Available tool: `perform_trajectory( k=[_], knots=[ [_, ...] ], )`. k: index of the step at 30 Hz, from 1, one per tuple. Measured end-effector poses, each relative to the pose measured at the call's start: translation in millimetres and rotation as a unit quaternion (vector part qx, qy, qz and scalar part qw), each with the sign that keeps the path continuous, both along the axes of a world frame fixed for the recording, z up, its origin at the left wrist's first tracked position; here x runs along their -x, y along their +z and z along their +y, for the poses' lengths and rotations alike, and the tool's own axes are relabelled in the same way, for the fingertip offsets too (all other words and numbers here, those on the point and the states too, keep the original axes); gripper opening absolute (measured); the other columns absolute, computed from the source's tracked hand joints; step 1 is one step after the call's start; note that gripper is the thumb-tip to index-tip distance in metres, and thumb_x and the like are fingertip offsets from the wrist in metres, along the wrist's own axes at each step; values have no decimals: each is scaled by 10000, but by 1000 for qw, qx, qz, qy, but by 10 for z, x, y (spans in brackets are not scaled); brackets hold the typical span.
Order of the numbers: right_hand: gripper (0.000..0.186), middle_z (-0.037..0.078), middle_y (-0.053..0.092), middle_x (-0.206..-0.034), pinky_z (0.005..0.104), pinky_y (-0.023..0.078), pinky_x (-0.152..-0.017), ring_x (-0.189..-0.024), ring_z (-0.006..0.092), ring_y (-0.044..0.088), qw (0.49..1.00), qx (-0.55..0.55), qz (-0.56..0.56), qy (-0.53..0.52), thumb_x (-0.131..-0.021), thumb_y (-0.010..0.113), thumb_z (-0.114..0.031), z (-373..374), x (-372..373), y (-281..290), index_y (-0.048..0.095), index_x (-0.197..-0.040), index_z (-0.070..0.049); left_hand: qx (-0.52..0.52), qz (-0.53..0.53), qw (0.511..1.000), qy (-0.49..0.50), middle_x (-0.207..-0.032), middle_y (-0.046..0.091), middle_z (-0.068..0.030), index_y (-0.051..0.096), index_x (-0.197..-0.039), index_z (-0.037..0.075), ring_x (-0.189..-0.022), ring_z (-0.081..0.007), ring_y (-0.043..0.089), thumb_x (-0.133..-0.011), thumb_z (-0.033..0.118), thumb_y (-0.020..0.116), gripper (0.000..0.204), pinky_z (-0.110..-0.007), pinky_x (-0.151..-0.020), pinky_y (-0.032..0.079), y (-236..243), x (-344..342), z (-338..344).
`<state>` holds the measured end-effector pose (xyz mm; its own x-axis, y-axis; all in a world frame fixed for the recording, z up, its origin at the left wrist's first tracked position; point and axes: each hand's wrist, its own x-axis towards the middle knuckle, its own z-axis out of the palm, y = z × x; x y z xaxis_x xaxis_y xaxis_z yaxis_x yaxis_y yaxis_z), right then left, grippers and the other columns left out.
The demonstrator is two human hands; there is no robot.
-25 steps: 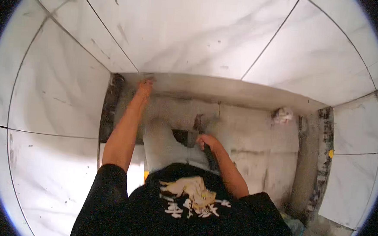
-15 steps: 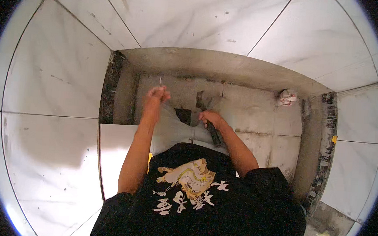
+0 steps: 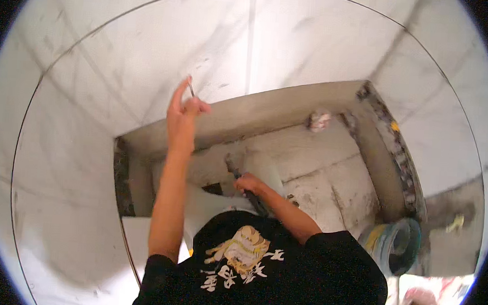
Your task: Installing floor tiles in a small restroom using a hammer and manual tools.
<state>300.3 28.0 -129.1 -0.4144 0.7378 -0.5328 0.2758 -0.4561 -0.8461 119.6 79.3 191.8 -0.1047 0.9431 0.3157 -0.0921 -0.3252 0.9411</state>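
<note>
My left hand (image 3: 186, 118) is raised in front of the white marbled wall tiles (image 3: 217, 44), above the rim of the recess. Its index finger stretches upward, and a thin, dark, nail-like piece (image 3: 191, 89) sits between finger and thumb; blur hides its exact kind. Lower down, my right hand (image 3: 247, 183) wraps round the black handle of a hammer (image 3: 256, 203). The hammer's head points away from me, up and to the left, over the recess floor, and touches nothing that I can make out.
The cement-lined recess (image 3: 321, 174) has a raised edge all round. A crumpled white and red wrapper (image 3: 319, 121) lies by its far wall. At the right stands a translucent bucket (image 3: 389, 245). A dark square opening (image 3: 212, 188) shows near my legs.
My left hand has risen from over the recess to the wall tiles, its index finger now extended. The right hand keeps the hammer. The view has turned, bringing the bucket into sight.
</note>
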Motion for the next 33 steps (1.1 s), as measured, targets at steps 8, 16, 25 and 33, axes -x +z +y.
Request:
perform_trajectory(
  k=[8,16,25,33],
  knots=[
    [179,80,538,-539,329,436,-421,-450,183,529,983,-39,-65,-164,-692,606,-165,-446,-136,517,589,-644,7,-352,321,879,-8,-721,603,-39,449,-1282,123,-641,-114,545,-903,129,450,379,-260,-629,464,1055,-747,1773],
    [239,118,568,-543,359,455,-491,-458,190,535,967,30,-210,-143,-690,607,-211,-342,-210,859,577,-621,17,-459,392,795,57,-646,530,-34,496,-1231,144,-533,-148,500,-887,111,495,346,-282,-524,432,624,-752,2535],
    [183,61,514,-540,333,426,-423,-456,166,500,966,94,-61,-235,-727,605,-159,-215,-1002,245,530,-647,-13,-456,401,766,211,-954,643,-26,626,-1052,113,-626,-125,590,-915,206,524,195,-254,-554,477,637,-762,2786],
    [165,-3,451,-554,290,404,-424,-443,111,435,911,169,234,-295,-754,599,-126,34,-1671,334,475,-657,-79,-447,490,680,313,-958,654,-35,627,-1035,85,-738,-158,650,-922,237,517,219,-262,-623,508,665,-832,2776]
  ],
)
